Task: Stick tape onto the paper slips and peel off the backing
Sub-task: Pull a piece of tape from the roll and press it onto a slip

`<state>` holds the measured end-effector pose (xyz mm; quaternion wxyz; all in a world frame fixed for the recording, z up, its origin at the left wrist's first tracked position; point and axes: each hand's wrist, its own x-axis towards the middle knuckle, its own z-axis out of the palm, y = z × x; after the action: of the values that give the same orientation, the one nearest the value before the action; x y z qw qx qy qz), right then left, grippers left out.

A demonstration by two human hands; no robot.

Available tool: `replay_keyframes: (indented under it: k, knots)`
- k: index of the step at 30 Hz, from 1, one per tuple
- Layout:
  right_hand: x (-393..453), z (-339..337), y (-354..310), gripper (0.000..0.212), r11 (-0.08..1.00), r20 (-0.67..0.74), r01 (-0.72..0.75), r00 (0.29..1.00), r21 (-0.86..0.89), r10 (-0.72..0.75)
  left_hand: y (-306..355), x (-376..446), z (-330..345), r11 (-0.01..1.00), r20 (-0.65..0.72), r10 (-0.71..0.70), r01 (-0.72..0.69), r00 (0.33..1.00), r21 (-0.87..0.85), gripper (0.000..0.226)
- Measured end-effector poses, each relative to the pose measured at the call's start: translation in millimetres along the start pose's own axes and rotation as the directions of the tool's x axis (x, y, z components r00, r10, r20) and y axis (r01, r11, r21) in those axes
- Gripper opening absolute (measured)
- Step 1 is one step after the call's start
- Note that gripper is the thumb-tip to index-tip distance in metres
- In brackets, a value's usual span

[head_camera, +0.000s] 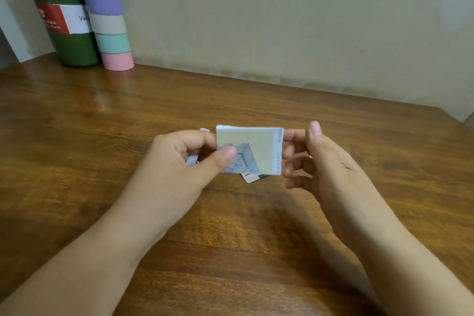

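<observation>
- One view only — a wide-angle camera worn on the person's head, looking forward and down.
- It faces a wooden table (256, 251) that fills the lower frame, with a pale wall (282, 20) closing off the back.
- The forearms enter from the bottom edge; the left hand (179, 161) and right hand (323, 159) sit near the centre, close to the lens.
- The wide lens tilts a green bottle (61, 20) in the far left corner.

Wooden table (102, 123): bottle (61, 15), tape rolls (105, 13), slips (252, 177).

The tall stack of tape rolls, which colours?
Teal, beige, purple and pink bands on the tape-roll stack, seen in the head view.
</observation>
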<state>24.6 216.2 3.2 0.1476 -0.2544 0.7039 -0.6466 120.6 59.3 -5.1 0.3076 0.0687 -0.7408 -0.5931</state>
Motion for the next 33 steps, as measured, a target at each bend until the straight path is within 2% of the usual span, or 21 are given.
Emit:
replay_keyframes:
  k: [3, 6, 10, 14, 20, 25, 33]
  knots:
    - [-5.4, 5.6, -1.4, 0.043, 0.992, 0.106, 0.097, 0.99, -0.077, -0.089, 6.9, -0.9, 1.5, 0.982, 0.065, -0.075, 0.085, 0.995, -0.166, 0.014]
    - [-10.5, 10.6, -6.8, 0.037, 0.982, 0.079, 0.159, 0.985, -0.104, -0.151, 9.6, -1.2, 1.2, 0.963, 0.09, -0.118, 0.136, 0.989, -0.231, 0.016]
    - [-11.9, 12.4, -10.0, 0.036, 0.973, 0.021, 0.192, 0.981, -0.125, -0.191, 7.9, -1.1, -0.6, 0.98, 0.081, -0.129, 0.14, 0.988, -0.142, 0.024]
    - [-12.3, 11.1, -10.0, 0.038, 0.976, 0.032, 0.174, 0.985, -0.133, -0.172, 13.3, -1.2, 2.1, 0.973, 0.026, -0.118, 0.12, 0.993, -0.199, 0.019]
    - [-12.9, 11.7, -11.4, 0.036, 0.982, 0.048, 0.156, 0.987, -0.107, -0.152, 11.6, -1.5, 2.5, 0.986, -0.015, -0.091, 0.088, 0.996, -0.139, 0.02]
    - [-12.2, 11.6, -10.0, 0.035, 0.984, 0.028, 0.142, 0.99, -0.107, -0.14, 10.0, -1.5, 2.3, 0.99, 0.006, -0.076, 0.076, 0.997, -0.119, 0.027]
    - [-11.1, 12.4, -8.9, 0.033, 0.982, 0.036, 0.149, 0.989, -0.114, -0.146, 7.3, -0.5, 2.6, 0.995, -0.039, -0.061, 0.058, 0.997, -0.083, 0.013]
